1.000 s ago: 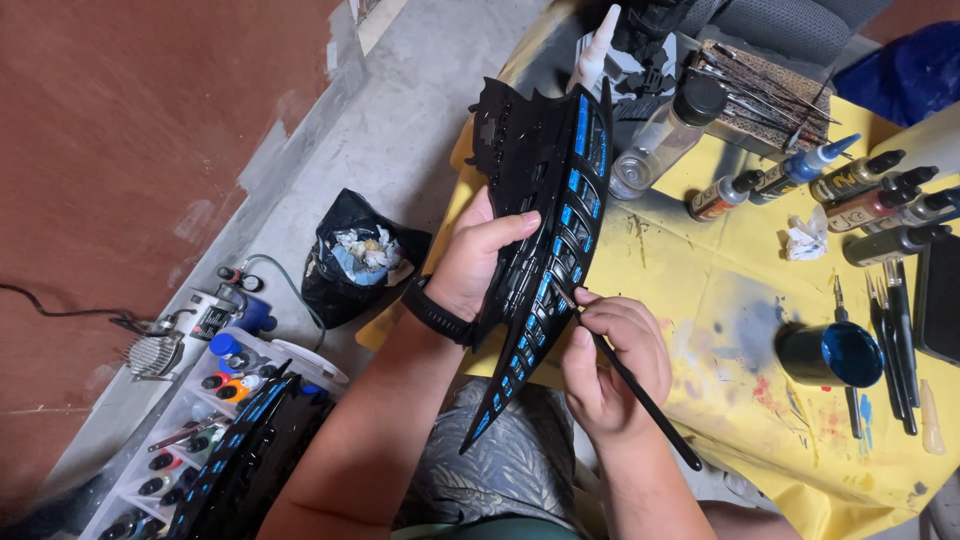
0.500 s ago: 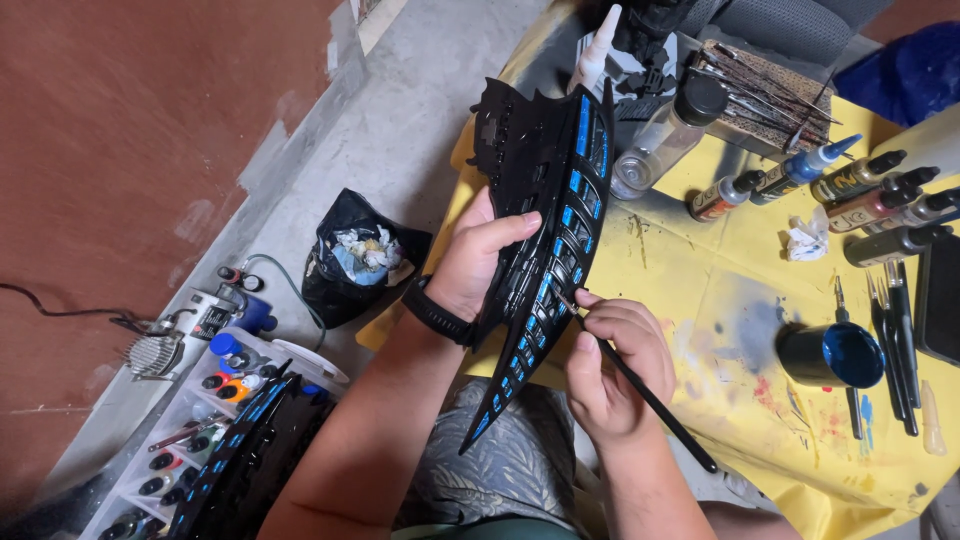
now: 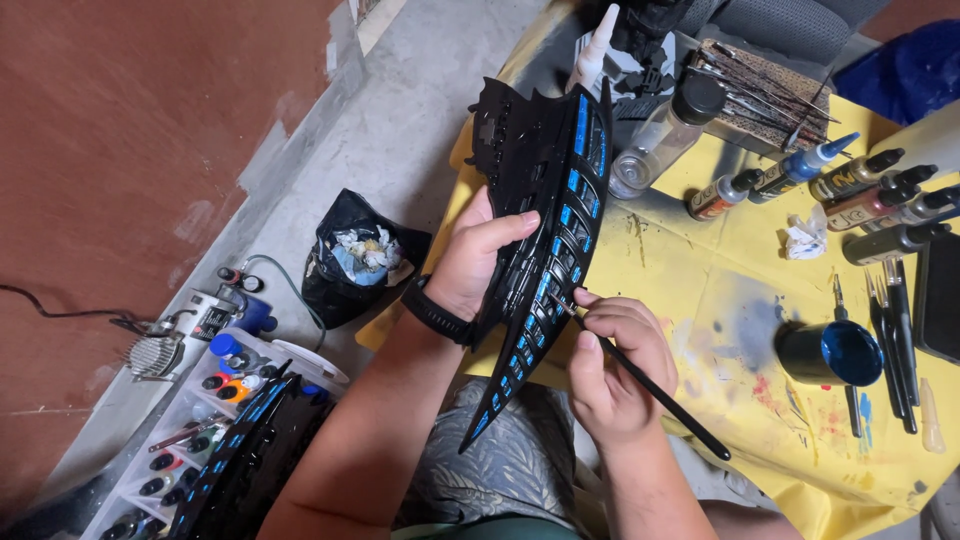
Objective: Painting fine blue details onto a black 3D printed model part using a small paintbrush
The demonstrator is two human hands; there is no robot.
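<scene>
Over yellow cloth (image 3: 720,300), left fingers (image 3: 500,235) clamping ribbed black-blue hull (image 3: 545,250), right fingers (image 3: 610,320) pinching thin brush (image 3: 650,385).

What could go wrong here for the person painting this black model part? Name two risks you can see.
The left hand grips the black model part beside its blue panels; fresh paint might smudge. The right hand steers a thin brush at a narrow panel, so a slip could mark the black. The blue cup could be knocked.

Tabletop (image 3: 720,300) with paint-stained yellow cover: blue cup (image 3: 828,352), row of dropper paint bottles (image 3: 860,185), brushes (image 3: 895,340), crumpled tissue (image 3: 805,235), clear bottle (image 3: 665,130). Concrete floor (image 3: 400,120): black trash bag (image 3: 355,260), paint bottle tray (image 3: 200,430).
</scene>
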